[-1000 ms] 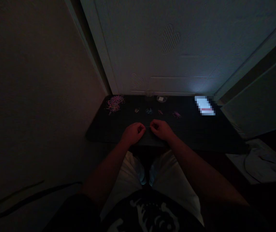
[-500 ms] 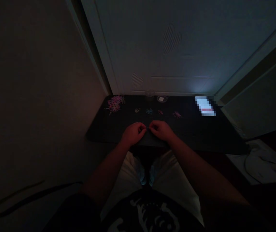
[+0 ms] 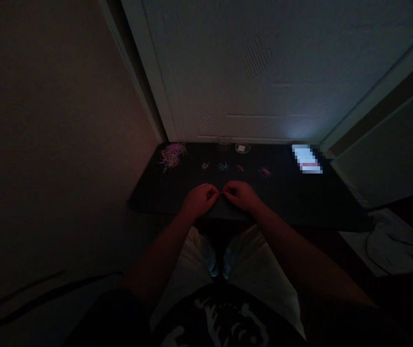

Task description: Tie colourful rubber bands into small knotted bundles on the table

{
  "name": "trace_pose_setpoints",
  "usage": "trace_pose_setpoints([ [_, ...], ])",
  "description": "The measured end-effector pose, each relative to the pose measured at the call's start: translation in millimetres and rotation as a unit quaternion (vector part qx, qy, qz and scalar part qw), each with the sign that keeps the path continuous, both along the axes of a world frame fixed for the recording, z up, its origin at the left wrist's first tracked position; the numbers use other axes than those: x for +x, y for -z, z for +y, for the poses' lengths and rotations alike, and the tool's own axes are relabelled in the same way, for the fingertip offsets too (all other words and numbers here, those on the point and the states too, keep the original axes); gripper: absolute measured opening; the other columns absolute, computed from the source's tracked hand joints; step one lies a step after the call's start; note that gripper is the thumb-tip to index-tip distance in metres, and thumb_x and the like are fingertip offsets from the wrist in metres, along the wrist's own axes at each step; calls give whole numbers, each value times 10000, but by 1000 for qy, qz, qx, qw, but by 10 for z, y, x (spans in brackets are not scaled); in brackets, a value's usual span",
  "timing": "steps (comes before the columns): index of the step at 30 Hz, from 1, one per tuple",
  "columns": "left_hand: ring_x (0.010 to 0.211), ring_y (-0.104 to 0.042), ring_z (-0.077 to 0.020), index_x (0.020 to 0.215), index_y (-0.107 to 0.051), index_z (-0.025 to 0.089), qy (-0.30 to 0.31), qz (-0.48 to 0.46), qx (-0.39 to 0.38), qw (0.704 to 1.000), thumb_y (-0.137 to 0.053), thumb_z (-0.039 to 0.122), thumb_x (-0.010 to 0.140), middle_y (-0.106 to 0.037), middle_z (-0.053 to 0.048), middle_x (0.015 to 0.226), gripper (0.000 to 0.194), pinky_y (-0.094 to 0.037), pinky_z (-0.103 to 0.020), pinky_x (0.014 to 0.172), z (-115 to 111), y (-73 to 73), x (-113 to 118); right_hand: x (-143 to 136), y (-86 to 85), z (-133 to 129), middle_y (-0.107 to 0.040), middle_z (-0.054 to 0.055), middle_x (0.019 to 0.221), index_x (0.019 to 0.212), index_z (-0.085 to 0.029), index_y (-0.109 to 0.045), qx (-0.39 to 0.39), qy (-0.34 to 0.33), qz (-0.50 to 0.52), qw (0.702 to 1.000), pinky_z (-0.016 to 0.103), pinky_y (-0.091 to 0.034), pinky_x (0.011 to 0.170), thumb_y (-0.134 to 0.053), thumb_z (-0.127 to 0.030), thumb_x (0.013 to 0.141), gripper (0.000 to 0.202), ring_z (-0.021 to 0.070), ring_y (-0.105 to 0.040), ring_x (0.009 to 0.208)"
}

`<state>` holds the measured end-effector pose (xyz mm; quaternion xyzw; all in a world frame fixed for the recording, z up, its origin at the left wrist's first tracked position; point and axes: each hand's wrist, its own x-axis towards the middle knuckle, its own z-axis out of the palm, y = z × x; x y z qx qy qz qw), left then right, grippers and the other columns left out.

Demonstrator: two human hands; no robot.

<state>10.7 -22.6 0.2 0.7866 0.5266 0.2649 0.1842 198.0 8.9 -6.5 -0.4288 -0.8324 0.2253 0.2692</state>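
Over the front of the dark table, my left hand [image 3: 199, 199] and my right hand [image 3: 242, 195] meet with their fingertips pinched. Between them stretches a tiny pinkish rubber band [image 3: 220, 193], mostly hidden by the fingers. Beyond my hands lie small sorted piles: pale yellowish bands [image 3: 205, 166], blue bands [image 3: 223, 166], red-pink bands [image 3: 240, 168] and purple-pink bands [image 3: 264, 172]. A larger mixed heap of bands [image 3: 172, 155] sits at the far left. The dim light blurs the fine detail.
A clear cup [image 3: 224, 141] and a round clear lid [image 3: 243, 148] with a white label stand at the table's back edge. A lit phone [image 3: 306, 159] lies at the back right. The white door [image 3: 206, 77] rises behind the black table [image 3: 311, 202].
Both hands keep nearly the same place and pinch, shifting only slightly. The band between the fingertips shows a little pinker now. The piles have not moved.
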Motion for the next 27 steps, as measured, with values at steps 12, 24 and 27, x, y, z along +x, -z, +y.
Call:
trace_pose_setpoints([
  [12,747,-563,-140,856,-631,196,-3,-11,10,1000,-491,323,832,-634,-17,833,191,-406,-265,668,6,26,-2,1,-33,-42,-566,-15,667,823,-182,-639,-10,-1,0,1000,220,-330,570,-583,-217,719,123,103,-488,601],
  [24,774,-575,-151,869,-663,199,9,9,9,1000,-476,347,847,-652,-28,851,239,-425,-273,702,10,11,-3,-1,-18,-21,-571,1,686,767,-176,-646,8,-12,-14,1000,228,-341,594,-568,-212,746,88,108,-500,633],
  [27,778,-577,-151,869,-662,202,8,5,14,1000,-474,354,849,-655,-27,853,243,-427,-275,711,13,18,-4,-2,-18,-28,-580,1,690,763,-174,-638,4,-4,-9,1000,224,-337,586,-568,-208,742,81,107,-501,629],
])
